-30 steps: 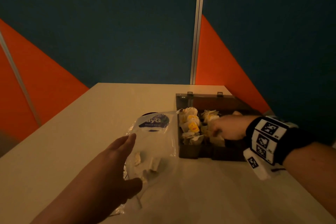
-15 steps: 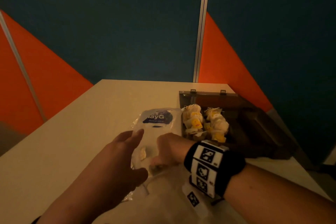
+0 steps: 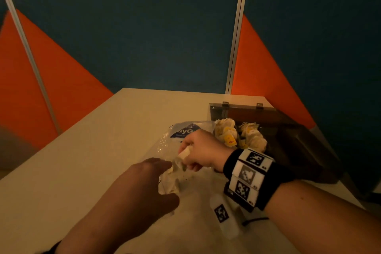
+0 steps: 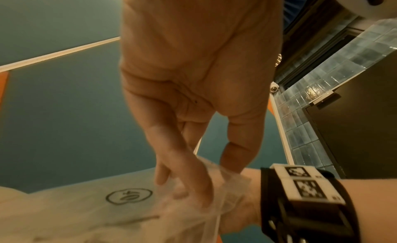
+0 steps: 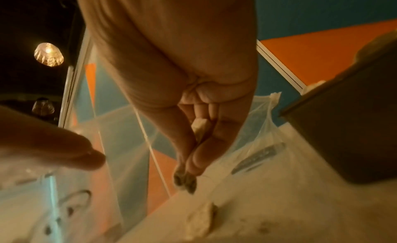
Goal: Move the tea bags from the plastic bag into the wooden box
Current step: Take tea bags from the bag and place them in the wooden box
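A clear plastic bag (image 3: 185,131) with a blue label lies on the table, left of the dark wooden box (image 3: 292,140). Several tea bags (image 3: 227,135) fill the box's left compartments. My left hand (image 3: 168,181) holds the bag's near edge between fingers and thumb, and the film (image 4: 227,192) bunches around its fingers. My right hand (image 3: 185,156) is at the bag's mouth and pinches a white tea bag (image 3: 184,153). The right wrist view shows that tea bag (image 5: 199,128) between thumb and fingers. Another tea bag (image 5: 200,219) lies loose below it in the bag.
The beige table (image 3: 103,150) stretches left and behind the bag. The box's open lid (image 3: 243,109) stands at the back, by a blue and orange wall. The box wall (image 5: 348,136) is close on the right of my right hand.
My right hand left the box, came back left to the bag, and now pinches a tea bag there. My left hand stayed on the bag's near edge.
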The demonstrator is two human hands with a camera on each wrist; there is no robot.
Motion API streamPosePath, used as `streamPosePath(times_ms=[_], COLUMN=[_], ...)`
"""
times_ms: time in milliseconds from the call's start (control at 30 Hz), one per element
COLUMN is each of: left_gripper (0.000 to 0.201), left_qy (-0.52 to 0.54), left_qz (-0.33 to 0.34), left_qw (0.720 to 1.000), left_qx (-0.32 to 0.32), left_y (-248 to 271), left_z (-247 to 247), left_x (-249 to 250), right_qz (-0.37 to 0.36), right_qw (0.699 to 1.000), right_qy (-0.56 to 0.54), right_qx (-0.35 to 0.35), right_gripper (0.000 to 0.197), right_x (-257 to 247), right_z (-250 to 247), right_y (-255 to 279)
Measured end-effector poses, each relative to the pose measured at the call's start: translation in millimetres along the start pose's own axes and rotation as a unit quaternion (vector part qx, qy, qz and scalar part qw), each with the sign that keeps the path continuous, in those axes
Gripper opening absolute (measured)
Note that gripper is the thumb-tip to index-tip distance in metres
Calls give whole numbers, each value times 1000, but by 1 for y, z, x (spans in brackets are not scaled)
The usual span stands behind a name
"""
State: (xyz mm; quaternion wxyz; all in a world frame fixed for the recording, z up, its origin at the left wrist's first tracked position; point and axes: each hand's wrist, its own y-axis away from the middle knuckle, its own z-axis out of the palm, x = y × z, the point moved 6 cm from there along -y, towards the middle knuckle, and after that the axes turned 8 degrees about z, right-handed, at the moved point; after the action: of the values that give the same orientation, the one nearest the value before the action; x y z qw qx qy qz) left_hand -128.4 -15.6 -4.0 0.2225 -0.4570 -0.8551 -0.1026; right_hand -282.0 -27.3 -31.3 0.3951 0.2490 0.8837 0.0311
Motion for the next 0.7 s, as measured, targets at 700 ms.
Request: streamPosePath(times_ms=[700], left_gripper=[65], left_qy=[11], left_qz=[21], left_qw=[1000], left_qx=[6], left_y=[-7], left_z=[4], left_x=[-4], right_qz=[-48], right_qw=[974], right_qy=[217], right_qx=[-41], right_gripper=[19], right_x=[-13], right_z=[41], right_y=[-18])
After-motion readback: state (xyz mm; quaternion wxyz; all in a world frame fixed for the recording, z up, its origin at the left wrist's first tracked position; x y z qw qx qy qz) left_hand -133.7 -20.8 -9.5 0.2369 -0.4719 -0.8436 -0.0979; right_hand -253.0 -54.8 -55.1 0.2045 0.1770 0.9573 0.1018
